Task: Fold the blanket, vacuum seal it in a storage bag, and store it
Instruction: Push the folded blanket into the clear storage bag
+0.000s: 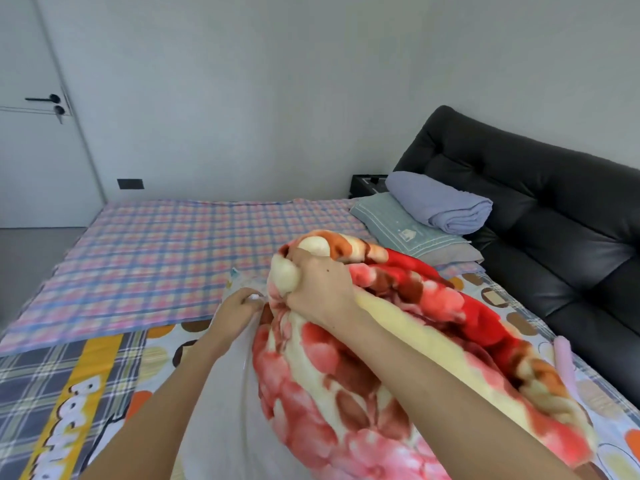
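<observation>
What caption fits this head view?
Right hand grips floral blanket; left hand holds clear storage bag on bed.

One wide-angle head view looks forward and down along the person's forearms onto the bed (145, 258), close over both hands. It faces the far wall (277, 81), with a door (38, 133) at left and the headboard (540, 216) at right.

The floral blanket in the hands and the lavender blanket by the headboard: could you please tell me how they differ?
The floral blanket is patterned red, pink and cream; the lavender blanket is one plain colour. The floral blanket is bunched and gripped by the right hand; the lavender one lies neatly folded, untouched, on a pillow. Both are on the bed.
</observation>
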`<state>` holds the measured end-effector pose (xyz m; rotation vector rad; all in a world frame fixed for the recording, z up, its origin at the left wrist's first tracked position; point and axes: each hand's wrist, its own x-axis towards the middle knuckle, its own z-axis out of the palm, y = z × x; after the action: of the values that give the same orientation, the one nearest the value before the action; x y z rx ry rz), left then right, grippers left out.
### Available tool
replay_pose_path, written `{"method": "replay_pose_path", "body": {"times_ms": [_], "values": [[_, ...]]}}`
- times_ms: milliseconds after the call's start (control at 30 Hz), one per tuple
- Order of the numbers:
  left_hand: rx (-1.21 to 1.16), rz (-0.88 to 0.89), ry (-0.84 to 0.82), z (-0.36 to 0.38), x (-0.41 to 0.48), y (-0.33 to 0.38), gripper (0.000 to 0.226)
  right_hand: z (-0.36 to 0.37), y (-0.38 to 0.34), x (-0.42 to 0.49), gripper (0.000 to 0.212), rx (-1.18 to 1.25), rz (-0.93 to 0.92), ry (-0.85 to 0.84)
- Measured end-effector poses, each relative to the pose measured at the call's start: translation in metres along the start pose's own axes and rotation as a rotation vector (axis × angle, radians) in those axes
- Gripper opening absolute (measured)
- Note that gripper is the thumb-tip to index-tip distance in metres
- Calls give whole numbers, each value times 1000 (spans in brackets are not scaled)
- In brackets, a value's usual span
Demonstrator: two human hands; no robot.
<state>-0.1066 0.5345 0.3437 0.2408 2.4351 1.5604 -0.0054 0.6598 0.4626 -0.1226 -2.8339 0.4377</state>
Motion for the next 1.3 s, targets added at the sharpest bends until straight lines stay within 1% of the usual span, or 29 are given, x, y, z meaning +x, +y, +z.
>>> {"method": "replay_pose_path", "body": {"times_ms": [33,67,133,200,233,300,333,367,400,433,500,567,600,633,667,700,733,767,800,867,933,967,1033,1100,1167,1200,1233,1300], "values": [[2,-17,-14,-2,2,0,11,1,-2,2,44,-27,-23,-29],[39,-4,-42,-3,6,0,12,-1,-3,2,50,-37,-49,-65],[227,52,-101,-3,11,1,18,-7,-3,-3,59,-1,-106,-148],[388,104,-120,-3,16,3,26,-19,3,-10,62,2,-157,-194],[431,122,-133,-3,17,5,25,-27,8,-13,61,-21,-181,-165],[508,148,-154,-6,20,9,14,-43,21,-11,63,-62,-218,23],[538,168,-173,-6,21,11,12,-50,29,-7,69,-75,-213,115],[553,184,-206,-7,22,11,11,-55,37,0,78,-77,-197,155],[555,205,-237,-8,23,11,11,-59,43,7,85,-50,-165,130],[548,209,-275,-9,22,12,12,-61,50,16,89,14,-123,73],[510,212,-353,-11,23,13,13,-59,67,35,90,159,-22,-44],[480,203,-407,-13,24,13,5,-54,85,47,85,321,101,-247],[478,198,-426,-14,24,14,4,-47,93,47,76,417,154,-376],[486,196,-437,-13,24,15,8,-40,99,43,60,512,185,-477],[514,194,-445,-11,24,16,11,-32,103,36,44,542,196,-526],[545,187,-452,-8,24,17,10,-24,106,28,39,473,173,-542],[583,182,-465,-4,23,18,8,-18,106,19,46,324,128,-535],[624,182,-482,1,22,20,5,-13,103,9,58,163,90,-510],[673,192,-502,7,22,21,7,-8,99,0,73,76,58,-483],[750,205,-542,21,20,22,19,5,91,-14,95,75,10,-471],[812,207,-603,33,18,24,22,20,80,-20,109,90,-53,-478],[839,201,-633,38,16,25,23,25,73,-23,108,81,-91,-455],[855,186,-639,43,15,27,20,30,67,-28,92,80,-147,-435],[795,167,-569,43,16,32,17,24,73,-29,74,138,-245,-560],[697,162,-469,42,18,39,15,16,83,-25,43,255,-322,-743],[671,180,-427,42,17,43,15,16,83,-23,29,286,-362,-776],[671,209,-390,44,13,48,16,22,83,-23,22,280,-399,-759],[645,259,-314,47,5,50,17,39,78,-25,30,205,-455,-608]]}}
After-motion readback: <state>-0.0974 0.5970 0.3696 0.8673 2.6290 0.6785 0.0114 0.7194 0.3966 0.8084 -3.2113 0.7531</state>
